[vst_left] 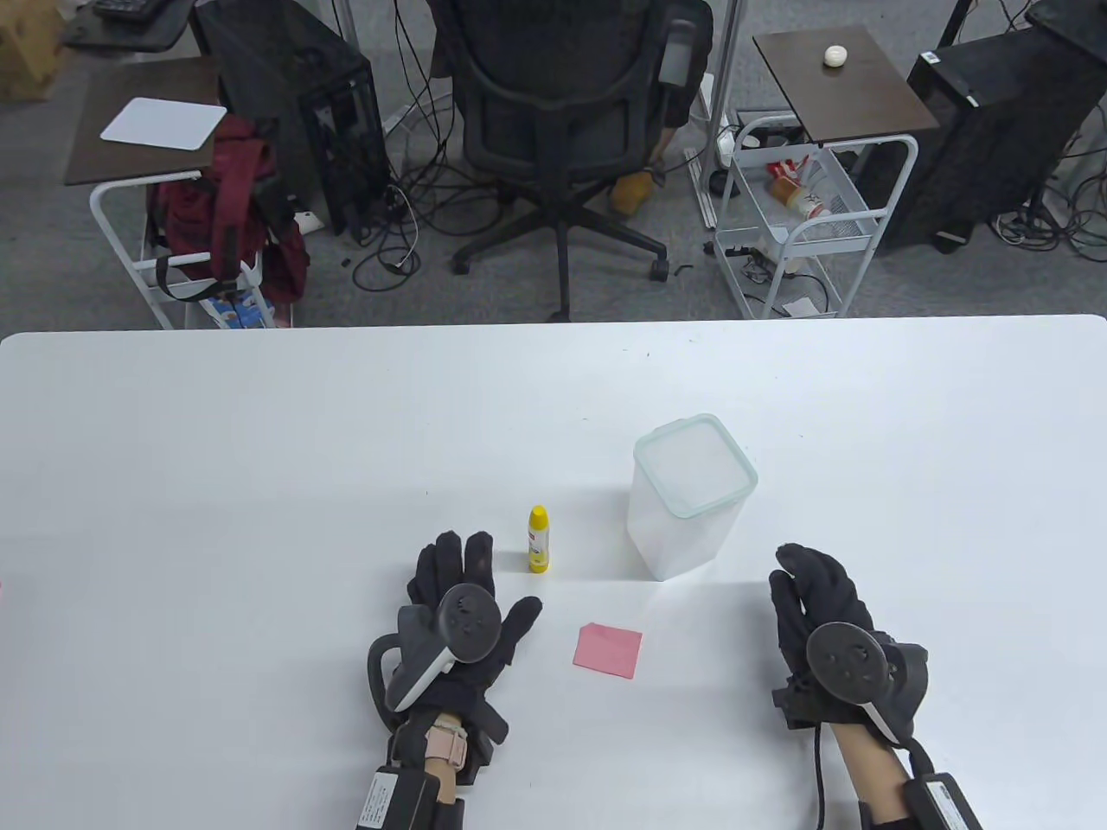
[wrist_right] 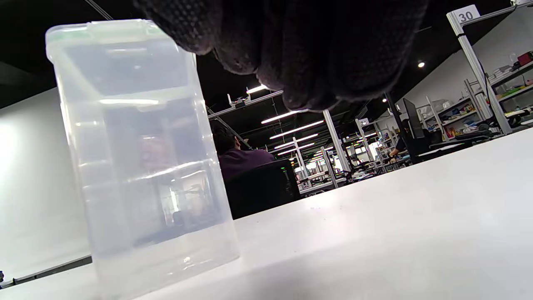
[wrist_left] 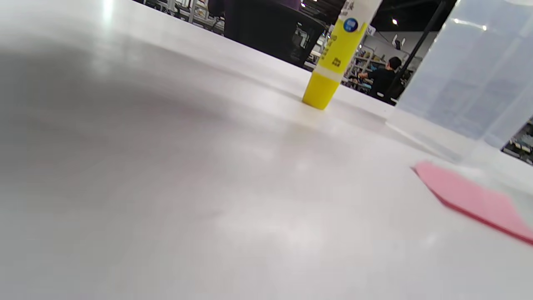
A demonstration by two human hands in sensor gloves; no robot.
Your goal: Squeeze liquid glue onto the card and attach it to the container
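Observation:
A small yellow glue bottle (vst_left: 538,539) stands upright on the white table (vst_left: 259,484); it also shows in the left wrist view (wrist_left: 333,62). A pink card (vst_left: 608,650) lies flat in front of it, seen too in the left wrist view (wrist_left: 474,200). A clear lidded plastic container (vst_left: 689,494) stands behind the card to the right; it fills the left of the right wrist view (wrist_right: 137,158). My left hand (vst_left: 463,596) rests open on the table left of the card, just near the glue. My right hand (vst_left: 817,596) rests open to the right of the container, holding nothing.
Beyond the table's far edge stand an office chair (vst_left: 562,112), two white wire carts (vst_left: 804,199) and computer towers. The table surface spreads wide to the left and right of the objects.

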